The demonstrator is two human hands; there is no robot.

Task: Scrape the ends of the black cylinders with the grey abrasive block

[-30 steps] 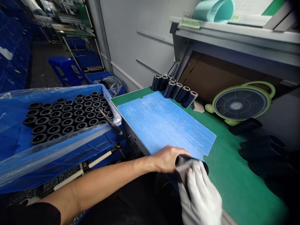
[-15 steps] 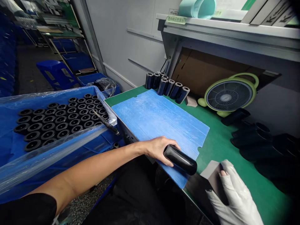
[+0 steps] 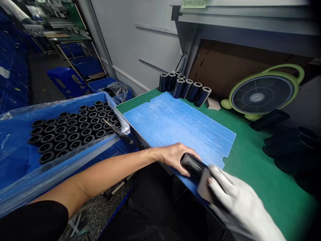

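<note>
My bare left hand [image 3: 177,157] grips the near end of a glossy black tube [image 3: 192,164], which lies tilted above the front edge of a blue sheet [image 3: 175,124]. On my right hand [image 3: 230,192] is a white glove with a fingertip showing through. Its fingers are closed around a pale grey block [image 3: 205,184], which meets the tube's far end and hides it. The block and glove are slightly blurred.
A plastic-lined blue bin [image 3: 17,167] at left holds rows of black tubes [image 3: 72,130]. Several glossy tubes [image 3: 178,87] stand behind the sheet, beside another block [image 3: 213,103]. A green fan [image 3: 262,95] and more dark tubes [image 3: 293,149] occupy the right side of the green table [image 3: 250,167].
My right hand has moved left with the block, bringing it from beside the tube onto its far end. My left hand still grips the tube. The camera view has shifted a little.
</note>
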